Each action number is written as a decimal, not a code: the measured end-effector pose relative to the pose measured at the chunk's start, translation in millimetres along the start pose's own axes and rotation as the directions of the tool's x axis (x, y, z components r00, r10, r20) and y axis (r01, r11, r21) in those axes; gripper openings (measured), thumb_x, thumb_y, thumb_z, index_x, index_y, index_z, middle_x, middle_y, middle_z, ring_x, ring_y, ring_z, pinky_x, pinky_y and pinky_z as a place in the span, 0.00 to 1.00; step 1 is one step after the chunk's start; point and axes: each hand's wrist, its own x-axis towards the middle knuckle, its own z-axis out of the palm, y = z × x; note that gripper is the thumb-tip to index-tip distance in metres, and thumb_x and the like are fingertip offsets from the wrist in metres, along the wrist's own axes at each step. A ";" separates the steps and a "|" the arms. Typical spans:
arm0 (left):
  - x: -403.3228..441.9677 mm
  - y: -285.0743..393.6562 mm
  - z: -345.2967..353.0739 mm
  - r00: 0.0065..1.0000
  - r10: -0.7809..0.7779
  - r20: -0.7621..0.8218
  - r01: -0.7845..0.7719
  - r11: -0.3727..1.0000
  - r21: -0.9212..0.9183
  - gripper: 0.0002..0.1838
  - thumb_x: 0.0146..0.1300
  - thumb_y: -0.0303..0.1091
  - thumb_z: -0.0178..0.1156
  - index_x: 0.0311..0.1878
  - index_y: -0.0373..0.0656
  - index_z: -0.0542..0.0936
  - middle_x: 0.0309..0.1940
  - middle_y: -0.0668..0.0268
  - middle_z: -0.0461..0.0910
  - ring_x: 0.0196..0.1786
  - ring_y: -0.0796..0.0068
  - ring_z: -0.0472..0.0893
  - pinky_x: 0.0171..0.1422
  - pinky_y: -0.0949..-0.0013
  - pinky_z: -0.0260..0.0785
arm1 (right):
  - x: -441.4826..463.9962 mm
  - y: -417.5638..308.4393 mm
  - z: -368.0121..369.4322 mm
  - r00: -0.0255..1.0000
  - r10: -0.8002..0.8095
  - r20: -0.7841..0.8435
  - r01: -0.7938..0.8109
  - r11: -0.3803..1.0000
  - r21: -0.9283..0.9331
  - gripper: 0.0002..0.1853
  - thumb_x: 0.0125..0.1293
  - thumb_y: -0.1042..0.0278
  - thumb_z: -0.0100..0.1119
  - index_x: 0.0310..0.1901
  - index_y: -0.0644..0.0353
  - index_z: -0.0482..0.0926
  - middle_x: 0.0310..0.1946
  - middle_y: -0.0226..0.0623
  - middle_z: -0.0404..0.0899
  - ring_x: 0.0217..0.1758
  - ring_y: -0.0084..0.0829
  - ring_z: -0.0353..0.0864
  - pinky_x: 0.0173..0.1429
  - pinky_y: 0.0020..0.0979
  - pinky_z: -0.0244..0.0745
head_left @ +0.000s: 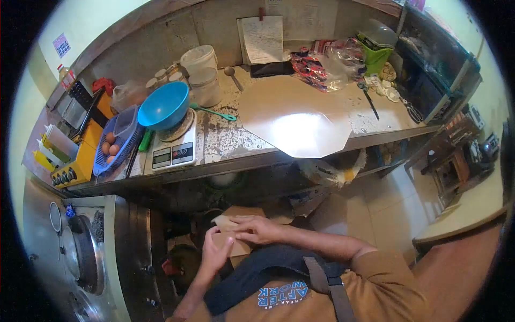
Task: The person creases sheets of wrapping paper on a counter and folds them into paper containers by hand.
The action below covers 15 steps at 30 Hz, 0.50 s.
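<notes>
Long counter seen ahead, its front edge faced. Broad tan sheet laid on it, overhanging the edge; blue bowl set on white scale, to the left. Below counter level, near the torso, small card piece is held up. It is grasped by the left hand, thumb on its face; right hand is laid across the top, pinch not discernible. Pale flap is seen by the fingertips. Judged: folding or shaping in hand; steady left support, controlled right-finger pressure called for.
</notes>
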 end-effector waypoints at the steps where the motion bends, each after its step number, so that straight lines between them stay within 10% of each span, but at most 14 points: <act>1: -11.8 5.6 5.6 0.996 0.036 -0.084 -0.032 0.998 0.045 0.22 0.64 0.37 0.69 0.54 0.35 0.74 0.50 0.56 0.78 0.53 0.66 0.78 0.60 0.62 0.71 | -2.5 2.5 1.9 1.000 -0.023 0.002 0.023 0.998 -0.060 0.19 0.72 0.56 0.59 0.62 0.47 0.82 0.73 0.53 0.65 0.77 0.53 0.62 0.78 0.45 0.59; 7: -36.7 -27.2 25.6 0.914 0.270 -0.302 -0.216 0.956 0.200 0.15 0.65 0.33 0.66 0.49 0.36 0.75 0.58 0.46 0.74 0.62 0.51 0.74 0.69 0.55 0.63 | -0.1 11.9 8.4 0.998 -0.062 -0.001 0.062 0.995 -0.077 0.17 0.70 0.57 0.63 0.57 0.48 0.85 0.73 0.52 0.66 0.76 0.52 0.64 0.77 0.46 0.59; 10: -27.4 6.1 7.6 0.962 0.228 -0.153 -0.193 0.958 0.214 0.11 0.65 0.29 0.64 0.47 0.34 0.76 0.65 0.44 0.71 0.68 0.52 0.72 0.73 0.56 0.62 | 11.4 7.6 1.4 0.987 -0.155 -0.038 0.149 0.981 -0.120 0.17 0.69 0.58 0.63 0.57 0.49 0.85 0.73 0.53 0.64 0.77 0.52 0.63 0.77 0.46 0.58; 12: -12.3 22.9 -13.7 0.981 0.170 -0.092 -0.183 0.971 -0.157 0.08 0.66 0.23 0.62 0.46 0.34 0.77 0.68 0.44 0.69 0.70 0.56 0.71 0.74 0.57 0.61 | 21.6 -8.3 -5.2 0.970 -0.221 -0.102 0.209 0.972 -0.110 0.20 0.69 0.57 0.63 0.60 0.52 0.82 0.74 0.53 0.64 0.77 0.53 0.61 0.78 0.47 0.56; 15: 5.3 71.0 -35.5 0.969 0.247 -0.029 -0.248 0.967 -0.063 0.09 0.64 0.18 0.59 0.46 0.35 0.75 0.64 0.48 0.74 0.65 0.64 0.75 0.69 0.62 0.68 | 36.1 -38.5 -13.3 0.962 -0.253 -0.106 0.262 0.961 0.088 0.23 0.70 0.55 0.61 0.65 0.50 0.78 0.75 0.52 0.62 0.79 0.54 0.57 0.80 0.48 0.53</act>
